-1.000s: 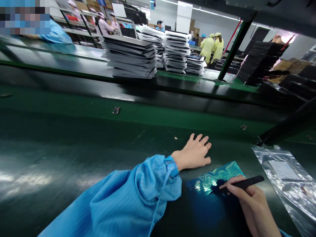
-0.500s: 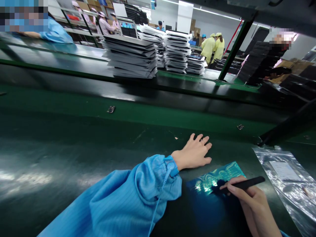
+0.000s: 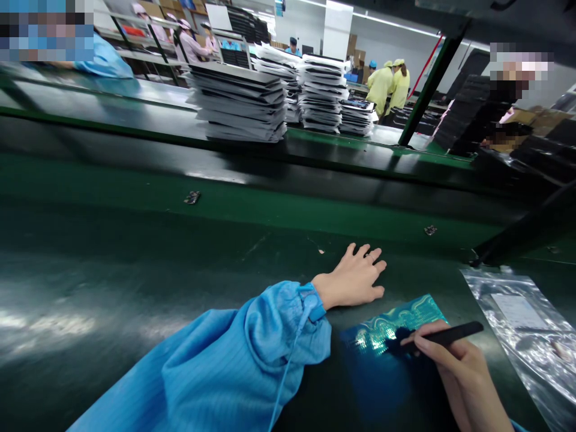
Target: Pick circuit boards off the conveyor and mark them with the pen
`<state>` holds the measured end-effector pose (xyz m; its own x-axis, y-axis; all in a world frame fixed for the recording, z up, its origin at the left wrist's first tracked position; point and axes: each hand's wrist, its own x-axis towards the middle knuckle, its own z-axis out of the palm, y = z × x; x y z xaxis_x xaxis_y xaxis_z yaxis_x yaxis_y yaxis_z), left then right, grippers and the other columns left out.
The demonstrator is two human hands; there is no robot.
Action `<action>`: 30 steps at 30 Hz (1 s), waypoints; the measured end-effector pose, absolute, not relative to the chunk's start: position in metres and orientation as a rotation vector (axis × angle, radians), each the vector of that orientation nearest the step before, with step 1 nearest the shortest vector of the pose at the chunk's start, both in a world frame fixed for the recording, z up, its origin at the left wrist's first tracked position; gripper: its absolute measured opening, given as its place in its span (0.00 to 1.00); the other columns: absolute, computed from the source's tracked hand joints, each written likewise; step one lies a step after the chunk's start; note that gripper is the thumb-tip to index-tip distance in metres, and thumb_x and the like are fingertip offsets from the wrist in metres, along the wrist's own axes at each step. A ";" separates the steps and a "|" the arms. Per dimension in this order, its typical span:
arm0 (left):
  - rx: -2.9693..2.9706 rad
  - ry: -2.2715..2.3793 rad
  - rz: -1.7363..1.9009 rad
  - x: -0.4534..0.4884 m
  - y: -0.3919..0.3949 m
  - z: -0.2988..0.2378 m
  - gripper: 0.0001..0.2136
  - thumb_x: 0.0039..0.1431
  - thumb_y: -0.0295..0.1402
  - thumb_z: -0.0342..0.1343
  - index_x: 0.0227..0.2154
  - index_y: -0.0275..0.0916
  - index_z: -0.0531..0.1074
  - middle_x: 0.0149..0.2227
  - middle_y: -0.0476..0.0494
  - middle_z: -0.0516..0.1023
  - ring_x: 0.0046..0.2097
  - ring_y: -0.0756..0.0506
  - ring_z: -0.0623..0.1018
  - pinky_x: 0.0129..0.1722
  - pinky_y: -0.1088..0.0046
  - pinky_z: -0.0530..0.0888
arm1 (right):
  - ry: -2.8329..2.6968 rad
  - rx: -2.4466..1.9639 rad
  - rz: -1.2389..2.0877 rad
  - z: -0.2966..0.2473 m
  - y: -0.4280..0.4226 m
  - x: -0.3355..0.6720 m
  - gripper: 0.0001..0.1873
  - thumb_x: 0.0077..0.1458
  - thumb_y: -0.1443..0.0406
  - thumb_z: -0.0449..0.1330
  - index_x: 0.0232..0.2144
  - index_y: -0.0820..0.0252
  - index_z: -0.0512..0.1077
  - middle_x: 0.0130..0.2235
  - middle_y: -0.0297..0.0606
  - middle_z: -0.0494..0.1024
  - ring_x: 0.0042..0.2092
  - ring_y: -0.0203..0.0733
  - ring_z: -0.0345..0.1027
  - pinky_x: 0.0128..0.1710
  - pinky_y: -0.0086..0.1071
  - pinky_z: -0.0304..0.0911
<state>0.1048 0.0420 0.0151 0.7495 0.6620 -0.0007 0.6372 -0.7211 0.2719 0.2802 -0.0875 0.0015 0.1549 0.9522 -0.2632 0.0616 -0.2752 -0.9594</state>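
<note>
My left hand (image 3: 353,279) lies flat on the dark green bench, fingers spread, holding nothing, with a blue sleeve (image 3: 234,366) behind it. Just right of it lies a green circuit board (image 3: 396,324) with pale traces. My right hand (image 3: 454,360) is closed on a slim black tool (image 3: 438,336), its tip resting on the board's middle. Part of the board's near end is in shadow.
A clear plastic bag (image 3: 522,324) lies at the right. Two small parts (image 3: 192,197) (image 3: 430,230) sit on the green conveyor belt beyond. Stacks of flat grey trays (image 3: 238,105) stand on the far bench. People in yellow coats (image 3: 387,87) stand far back. A black post (image 3: 427,90) rises at right.
The two small parts on the conveyor belt have drifted left. Both my hands, the tool and the board stay where they were.
</note>
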 end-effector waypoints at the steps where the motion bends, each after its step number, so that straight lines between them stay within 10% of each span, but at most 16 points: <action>1: 2.693 1.017 0.143 0.104 0.042 0.015 0.24 0.59 0.39 0.51 0.56 0.34 0.61 0.62 0.35 0.52 0.62 0.33 0.52 0.58 0.50 0.51 | -1.023 -1.533 1.256 0.001 -0.088 0.281 0.14 0.44 0.55 0.66 0.24 0.61 0.77 0.31 0.42 0.73 0.37 0.46 0.63 0.37 0.32 0.60; 11: 2.672 0.982 0.338 0.105 0.042 0.007 0.20 0.59 0.36 0.54 0.52 0.30 0.66 0.59 0.30 0.58 0.60 0.31 0.57 0.56 0.46 0.53 | -0.999 -1.531 1.269 0.001 -0.088 0.279 0.14 0.44 0.55 0.66 0.25 0.60 0.77 0.32 0.41 0.73 0.39 0.47 0.63 0.38 0.33 0.59; 17: 2.592 0.877 0.617 0.113 0.026 0.017 0.07 0.61 0.32 0.52 0.38 0.37 0.74 0.44 0.46 0.75 0.49 0.46 0.71 0.58 0.58 0.55 | -0.921 -1.467 1.268 0.004 -0.089 0.273 0.13 0.42 0.56 0.68 0.24 0.60 0.76 0.29 0.39 0.73 0.36 0.46 0.64 0.37 0.33 0.60; 30: 2.415 0.441 1.021 0.124 -0.014 0.013 0.18 0.67 0.36 0.40 0.29 0.36 0.72 0.32 0.47 0.76 0.40 0.49 0.74 0.56 0.60 0.58 | -0.754 -1.142 1.426 0.017 -0.105 0.251 0.06 0.46 0.64 0.63 0.20 0.60 0.74 0.24 0.36 0.74 0.31 0.41 0.66 0.36 0.31 0.60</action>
